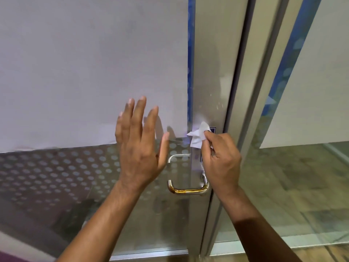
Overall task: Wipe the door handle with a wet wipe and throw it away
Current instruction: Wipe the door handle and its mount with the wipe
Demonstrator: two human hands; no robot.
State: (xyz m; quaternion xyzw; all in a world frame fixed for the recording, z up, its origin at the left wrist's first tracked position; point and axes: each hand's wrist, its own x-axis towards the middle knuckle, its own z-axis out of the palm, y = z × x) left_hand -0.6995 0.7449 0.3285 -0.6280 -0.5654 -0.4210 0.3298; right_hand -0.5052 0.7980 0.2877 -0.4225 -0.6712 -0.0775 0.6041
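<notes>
A U-shaped metal door handle (186, 190) is fixed to the steel stile of a glass door, with its lower bar showing a gold sheen. My right hand (221, 159) is closed around the handle's upright part and pinches a crumpled white wet wipe (198, 136), which sticks out above my fingers against the stile. My left hand (139, 142) is spread flat with fingers apart on the glass just left of the handle, holding nothing.
The glass door (94, 72) carries a pale frosted panel above and a dotted film (56, 173) below. Right of the steel stile (209, 63) runs the door frame (251, 91), then another glazed panel (302, 176) showing a tiled floor.
</notes>
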